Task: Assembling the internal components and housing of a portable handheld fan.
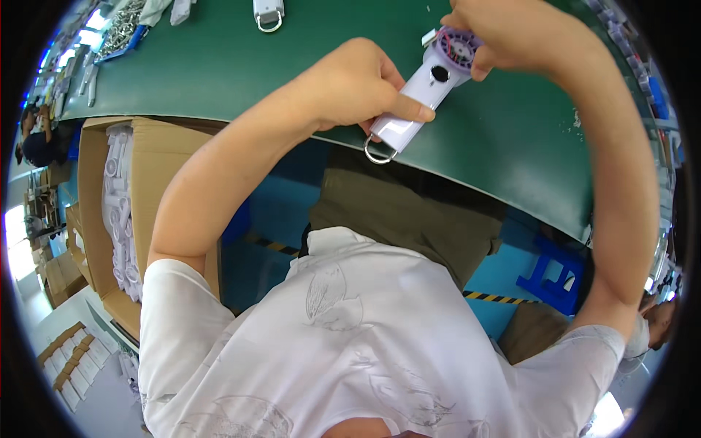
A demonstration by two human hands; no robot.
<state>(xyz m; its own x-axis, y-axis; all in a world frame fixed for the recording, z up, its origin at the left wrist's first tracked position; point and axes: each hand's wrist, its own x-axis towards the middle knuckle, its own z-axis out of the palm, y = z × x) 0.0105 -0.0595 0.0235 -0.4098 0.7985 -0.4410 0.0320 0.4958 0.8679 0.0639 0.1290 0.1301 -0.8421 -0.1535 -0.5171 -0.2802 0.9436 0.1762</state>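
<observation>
A white handheld fan body with a metal loop at its lower end is tilted over the front of the green table. My left hand is closed round its handle, thumb across the front. At the far end sits a purple round motor housing with red wires showing inside. My right hand has its fingers bent around the rim of this housing; some fingertips are hidden. A small white piece sticks out beside the housing.
Another white handle with a metal loop lies farther back on the green table. Metal loops fill a blue tray at the far left. An open cardboard box of white parts stands left of me; a blue stool is at right.
</observation>
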